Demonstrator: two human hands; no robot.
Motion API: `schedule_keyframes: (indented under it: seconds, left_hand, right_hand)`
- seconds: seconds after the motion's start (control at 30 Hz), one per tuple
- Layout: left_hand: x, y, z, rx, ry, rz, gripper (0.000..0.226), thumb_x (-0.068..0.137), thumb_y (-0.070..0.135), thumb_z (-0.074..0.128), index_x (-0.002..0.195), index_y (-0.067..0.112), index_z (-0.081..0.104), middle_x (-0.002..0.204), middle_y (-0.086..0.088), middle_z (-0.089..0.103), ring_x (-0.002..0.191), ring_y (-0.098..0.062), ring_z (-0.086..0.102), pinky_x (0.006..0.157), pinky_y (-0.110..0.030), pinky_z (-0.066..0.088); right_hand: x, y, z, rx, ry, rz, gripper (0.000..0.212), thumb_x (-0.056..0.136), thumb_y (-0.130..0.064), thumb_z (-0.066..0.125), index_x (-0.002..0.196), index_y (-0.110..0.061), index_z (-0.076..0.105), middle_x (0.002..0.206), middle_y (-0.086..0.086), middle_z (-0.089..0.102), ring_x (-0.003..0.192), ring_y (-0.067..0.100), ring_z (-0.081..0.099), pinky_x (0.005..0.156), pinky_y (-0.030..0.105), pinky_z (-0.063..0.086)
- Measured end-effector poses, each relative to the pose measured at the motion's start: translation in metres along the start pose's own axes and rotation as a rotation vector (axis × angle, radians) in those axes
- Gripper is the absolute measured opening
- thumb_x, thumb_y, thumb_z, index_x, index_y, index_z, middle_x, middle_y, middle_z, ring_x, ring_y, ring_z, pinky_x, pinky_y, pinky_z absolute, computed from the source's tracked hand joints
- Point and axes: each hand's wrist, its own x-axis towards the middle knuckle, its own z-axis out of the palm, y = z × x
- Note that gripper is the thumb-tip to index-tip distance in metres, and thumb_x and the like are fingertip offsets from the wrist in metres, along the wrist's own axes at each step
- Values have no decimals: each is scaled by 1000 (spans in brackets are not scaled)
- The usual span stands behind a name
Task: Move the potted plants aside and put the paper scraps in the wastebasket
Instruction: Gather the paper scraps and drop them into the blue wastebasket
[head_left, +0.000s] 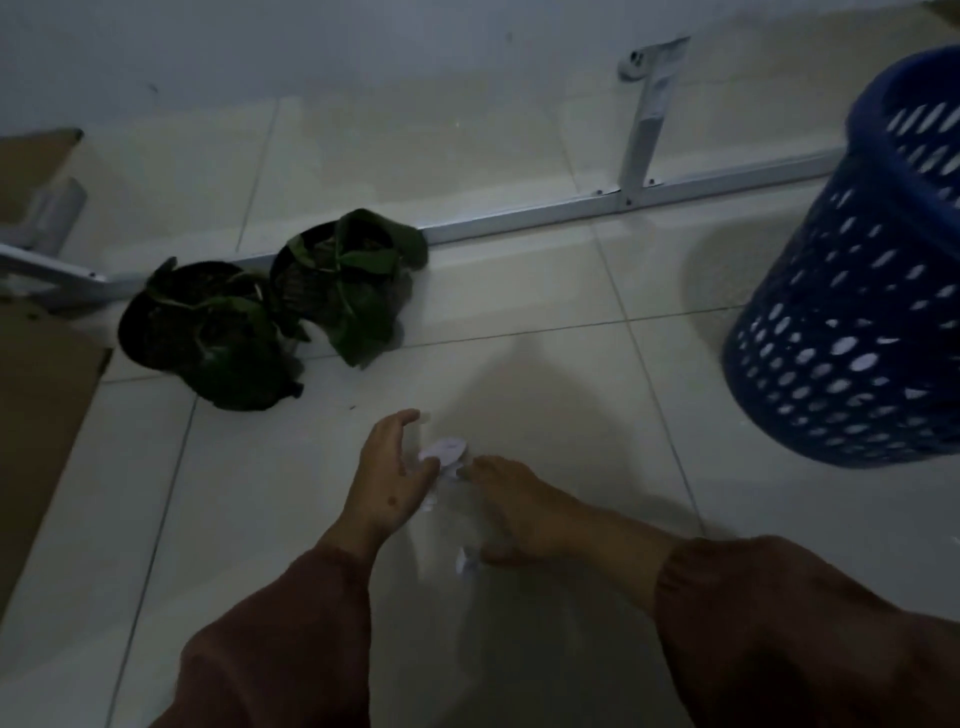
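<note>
Your left hand (387, 470) is open, its fingers (402, 421) cupping paper scraps (444, 452) at your right hand's (519, 506) 11 o'clock; right fingers spread flat on the floor (519, 364). Wastebasket (852, 322) lies at 2 o'clock.

I see a pale tiled floor (519, 291) under me, dim and glossy. A white metal frame bar (571, 210) lies across it. Two potted plants (270, 306) sit against that bar's left part, touching each other. Cardboard (36, 415) lies left of them, a blue wastebasket (852, 312) stands far right, paper scraps (444, 449) nearer me.
</note>
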Motion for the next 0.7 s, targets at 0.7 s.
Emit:
schedule_keyframes:
  seconds: [0.7]
  left_hand:
    - [-26, -51, 29, -442, -56, 31, 62, 84, 27, 42, 139, 20, 14, 146, 3, 25, 136, -9, 24, 110, -8, 21]
  right_hand:
    - [74, 7, 70, -177, 211, -2, 92, 80, -46, 55, 144, -16, -2, 157, 14, -1, 140, 21, -18, 113, 35, -11]
